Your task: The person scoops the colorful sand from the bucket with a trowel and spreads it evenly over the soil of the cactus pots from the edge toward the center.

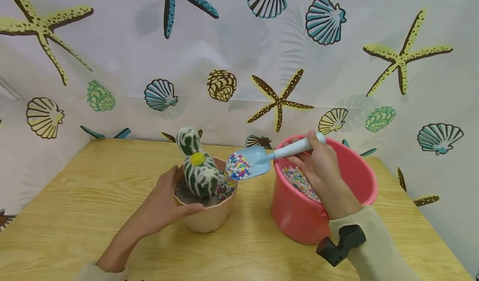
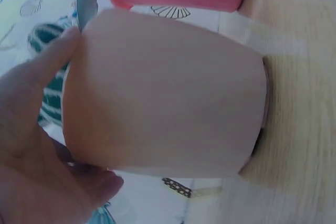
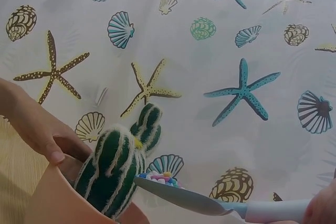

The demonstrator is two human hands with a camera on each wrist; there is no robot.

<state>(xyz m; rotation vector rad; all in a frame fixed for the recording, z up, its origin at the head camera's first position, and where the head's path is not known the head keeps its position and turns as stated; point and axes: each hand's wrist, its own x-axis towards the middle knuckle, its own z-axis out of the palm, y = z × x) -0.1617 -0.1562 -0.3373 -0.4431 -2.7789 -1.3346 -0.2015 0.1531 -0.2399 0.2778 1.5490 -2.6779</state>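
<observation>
My right hand (image 1: pixel 322 164) grips the pale handle of a small light-blue trowel (image 1: pixel 258 158) above the pink bucket's rim. Colourful pebbles (image 1: pixel 238 166) lie heaped on the blade, whose tip overlaps the right rim of a peach flower pot (image 1: pixel 209 218). Inside the pot stands a green cactus (image 1: pixel 200 179) with white fuzz and a yellow flower; more coloured pebbles lie on the soil to its right. My left hand (image 1: pixel 164 206) holds the pot by its left side, thumb along the near rim. In the right wrist view the trowel blade (image 3: pixel 184 199) reaches close to the cactus.
A pink bucket (image 1: pixel 295 218) with coloured pebbles (image 1: pixel 299 182) inside stands right of the pot on the wooden table (image 1: pixel 112 177). Behind the table hangs a white cloth (image 1: pixel 224 44) printed with starfish and shells. A black device (image 1: pixel 342 244) sits on the right wrist.
</observation>
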